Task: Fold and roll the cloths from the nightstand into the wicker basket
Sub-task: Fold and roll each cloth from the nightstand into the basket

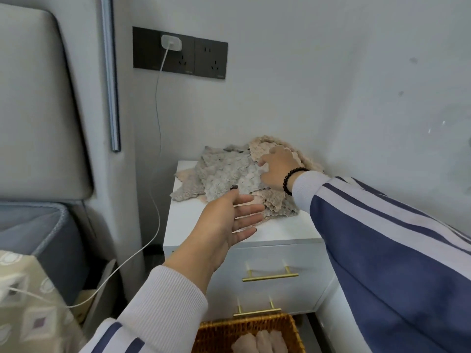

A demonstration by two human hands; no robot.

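Observation:
A heap of textured cloths lies on the white nightstand [275, 233], a grey cloth [224, 174] on top and beige cloths [277, 202] under and behind it. My right hand [276, 169] rests on the heap near its back right, fingers curled into the grey cloth's edge. My left hand [229, 222] hovers over the nightstand's front with fingers straight and spread, holding nothing, its fingertips close to the heap. The wicker basket [216, 329] stands on the floor below the drawers, with three rolled pinkish cloths [260, 342] inside.
The nightstand has two drawers with gold handles [270, 276]. A white charger cable [158, 154] hangs from the wall socket [178, 52] down to a patterned bed cover [28, 296] at the left. A grey headboard [38, 103] stands left; the wall is close behind.

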